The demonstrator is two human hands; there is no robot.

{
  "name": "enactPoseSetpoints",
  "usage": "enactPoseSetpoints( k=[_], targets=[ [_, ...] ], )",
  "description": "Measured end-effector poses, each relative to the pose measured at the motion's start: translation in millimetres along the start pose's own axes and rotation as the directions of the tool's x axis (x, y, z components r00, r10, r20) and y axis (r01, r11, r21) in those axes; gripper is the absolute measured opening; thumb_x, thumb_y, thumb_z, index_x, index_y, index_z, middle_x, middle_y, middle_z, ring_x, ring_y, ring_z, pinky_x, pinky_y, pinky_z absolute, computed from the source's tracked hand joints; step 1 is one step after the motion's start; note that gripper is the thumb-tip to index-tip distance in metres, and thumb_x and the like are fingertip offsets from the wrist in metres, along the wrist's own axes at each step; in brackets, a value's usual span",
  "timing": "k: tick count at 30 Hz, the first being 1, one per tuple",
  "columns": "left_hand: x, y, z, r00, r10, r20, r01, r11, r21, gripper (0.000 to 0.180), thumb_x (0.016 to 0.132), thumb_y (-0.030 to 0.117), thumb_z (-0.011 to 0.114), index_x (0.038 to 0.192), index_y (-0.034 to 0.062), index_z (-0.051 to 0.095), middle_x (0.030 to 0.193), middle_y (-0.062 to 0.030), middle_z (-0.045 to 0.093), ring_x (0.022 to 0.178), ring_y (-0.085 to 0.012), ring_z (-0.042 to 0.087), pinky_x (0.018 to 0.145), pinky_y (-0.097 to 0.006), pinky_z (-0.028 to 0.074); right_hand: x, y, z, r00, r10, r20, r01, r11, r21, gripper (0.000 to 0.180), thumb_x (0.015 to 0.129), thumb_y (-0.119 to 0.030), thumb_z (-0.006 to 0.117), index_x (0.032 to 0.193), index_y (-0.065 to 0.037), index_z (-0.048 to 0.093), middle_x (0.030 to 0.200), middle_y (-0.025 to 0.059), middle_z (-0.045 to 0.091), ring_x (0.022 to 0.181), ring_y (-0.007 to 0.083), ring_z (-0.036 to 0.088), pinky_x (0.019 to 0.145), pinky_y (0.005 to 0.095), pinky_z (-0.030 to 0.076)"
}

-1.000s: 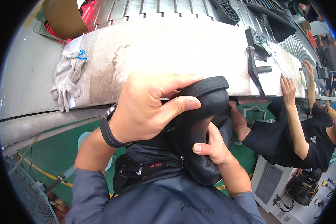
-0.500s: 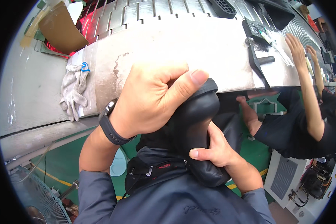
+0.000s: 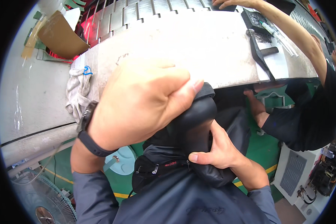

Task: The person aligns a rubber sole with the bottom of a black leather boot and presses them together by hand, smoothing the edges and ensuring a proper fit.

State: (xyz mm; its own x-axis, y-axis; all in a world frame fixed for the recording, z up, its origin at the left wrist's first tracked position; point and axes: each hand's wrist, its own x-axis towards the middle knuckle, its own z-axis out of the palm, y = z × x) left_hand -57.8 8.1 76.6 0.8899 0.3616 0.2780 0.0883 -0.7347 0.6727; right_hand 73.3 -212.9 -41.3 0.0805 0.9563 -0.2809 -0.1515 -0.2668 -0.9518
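A black boot [image 3: 198,116] with a smooth, shiny upper is held in front of my body, its sole edge toward the bench. My left hand [image 3: 145,98], with a dark watch on the wrist, is closed over the sole end. Its thumb lies along the sole rim, and the curled fingers are partly hidden. Lower down, my right hand [image 3: 221,147] grips the boot from the right side. That thumb presses across the black upper, while the other fingers are out of sight behind it. The boot's lower part rests close to my dark jacket.
A white worktop [image 3: 198,48] borders a slatted metal conveyor [image 3: 160,9]. On it are a grey-white glove [image 3: 78,89], a hammer [image 3: 258,56] and a black block [image 3: 254,22]. A co-worker's arm [image 3: 291,26] reaches over from the right. A fan [image 3: 44,198] stands lower left.
My left hand has shifted left and toward the camera, still on the boot. My right hand keeps its grip. The co-worker's arm has swung left across the worktop to a dark item on the conveyor.
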Motion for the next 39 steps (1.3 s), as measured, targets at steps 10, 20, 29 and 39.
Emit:
enactPoseSetpoints(
  k=[10,20,29,39],
  targets=[
    [-4,-28,39,0.997,0.026,0.073,0.012,0.874,-0.486,0.073,0.087,0.037,0.093,0.144,0.0032,0.063,0.121,-0.0105,0.073,0.117,-0.0238,0.070,0.093,-0.039,0.058,-11,-30,-17,0.999,0.014,0.043,-0.034,0.862,0.506,0.109,0.081,-0.048,0.086,0.163,0.004,0.036,0.150,0.0145,0.056,0.137,0.0252,0.060,0.116,0.0405,0.048],
    [-18,-33,64,0.999,0.001,-0.041,-0.016,0.934,-0.357,0.048,0.089,0.011,0.085,0.135,0.0020,0.074,0.106,-0.0175,0.080,0.083,-0.0246,0.077,0.073,-0.034,0.064,-28,-30,-16,0.979,0.179,0.095,-0.187,0.621,0.761,0.121,0.072,-0.064,0.086,0.160,0.005,0.041,0.145,0.0264,0.062,0.133,0.0366,0.065,0.117,0.0468,0.054],
    [-37,-18,79,0.993,0.016,-0.119,-0.047,0.964,-0.263,0.050,0.086,0.015,0.088,0.130,-0.0036,0.073,0.099,-0.0191,0.079,0.078,-0.0316,0.075,0.074,-0.038,0.060,-29,-31,-4,0.976,0.215,-0.013,-0.130,0.634,0.762,0.115,0.077,-0.062,0.086,0.159,0.005,0.041,0.143,0.0213,0.061,0.131,0.0314,0.066,0.111,0.0429,0.057],
    [-41,-13,82,0.994,0.049,-0.096,-0.063,0.986,-0.153,0.053,0.086,0.009,0.088,0.134,-0.0072,0.070,0.097,-0.0205,0.077,0.076,-0.0331,0.073,0.071,-0.039,0.058,-33,-5,-11,0.972,0.227,0.053,-0.178,0.577,0.797,0.109,0.079,-0.061,0.084,0.157,0.005,0.044,0.142,0.0212,0.063,0.127,0.0306,0.068,0.109,0.0421,0.058]
  ],
)
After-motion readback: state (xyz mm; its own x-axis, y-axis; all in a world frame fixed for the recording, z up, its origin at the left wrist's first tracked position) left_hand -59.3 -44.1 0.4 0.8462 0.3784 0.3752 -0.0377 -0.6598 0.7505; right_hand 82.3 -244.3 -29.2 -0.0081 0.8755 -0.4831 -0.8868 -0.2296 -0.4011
